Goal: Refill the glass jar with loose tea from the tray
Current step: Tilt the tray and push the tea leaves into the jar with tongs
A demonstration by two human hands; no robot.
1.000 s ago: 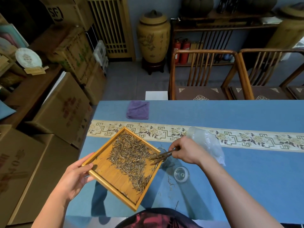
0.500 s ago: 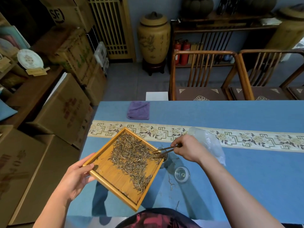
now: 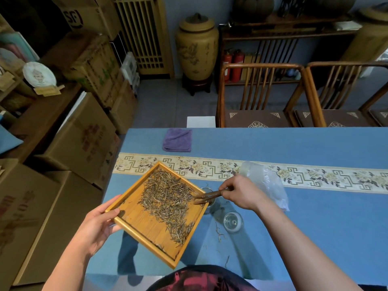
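Left hand (image 3: 95, 226) grips tray (image 3: 144, 224) of loose tea (image 3: 168, 198) – right hand (image 3: 241, 193) pinches tongs (image 3: 206, 195) over jar (image 3: 207, 190), mostly hidden – lid (image 3: 233, 221) beside.

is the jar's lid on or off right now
Off. The glass lid lies on the blue tablecloth, apart from the jar, whose open rim shows just past the tray corner.

"SF" logo, black letters, on cardboard box (image 3: 84, 15) at top left, left of lattice screen (image 3: 144, 34). Red print on the larger boxes below it: too blurred to read.
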